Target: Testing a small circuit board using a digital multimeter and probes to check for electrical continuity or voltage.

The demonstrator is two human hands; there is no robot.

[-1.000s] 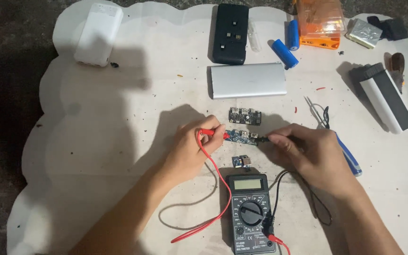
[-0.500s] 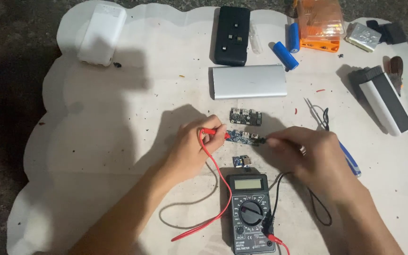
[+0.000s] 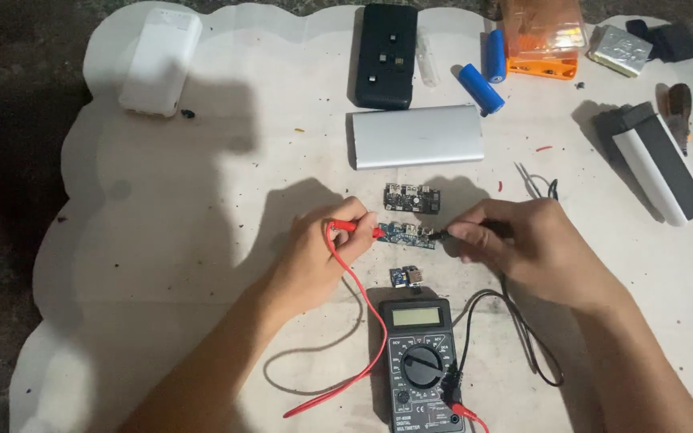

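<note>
Over the board (image 3: 407,234), my left hand (image 3: 314,256) pinches the red probe (image 3: 354,228), right hand (image 3: 535,244) the black probe (image 3: 463,232) — a slipped tip could bridge contacts.

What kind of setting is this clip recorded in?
Probably an improvised electronics repair spot: a white sheet on rough dark ground, a multimeter, bare circuit boards, and power bank cases.

Left hand (image 3: 314,256) comes in from 7 o'clock, fingers pinched; right hand (image 3: 535,248) from 5 o'clock, pinched too, fingertips pointing toward each other.
</note>
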